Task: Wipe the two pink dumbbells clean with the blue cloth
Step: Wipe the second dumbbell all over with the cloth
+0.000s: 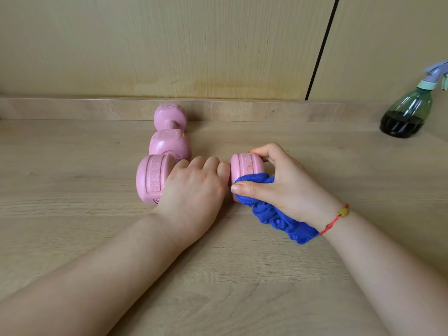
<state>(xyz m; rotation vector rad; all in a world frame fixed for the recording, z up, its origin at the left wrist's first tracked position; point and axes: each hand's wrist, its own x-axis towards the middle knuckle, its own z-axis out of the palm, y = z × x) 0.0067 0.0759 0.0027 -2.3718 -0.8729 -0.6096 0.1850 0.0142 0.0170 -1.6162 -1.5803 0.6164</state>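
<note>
Near dumbbell [152, 181] lies on the table [72, 166], long axis left-right. Your left hand [194, 192] is curled over its handle; your right hand [287, 184] clamps the blue cloth [278, 215] on its right head. Far dumbbell [170, 141], just behind, points at the wall.

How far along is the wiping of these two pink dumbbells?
Nothing shows as finished. In hand: the left hand grips the near dumbbell by its handle while the right hand presses the blue cloth on its right end. Left, apparently: that dumbbell's other end and the far dumbbell, which lies behind it with no hand on it.
</note>
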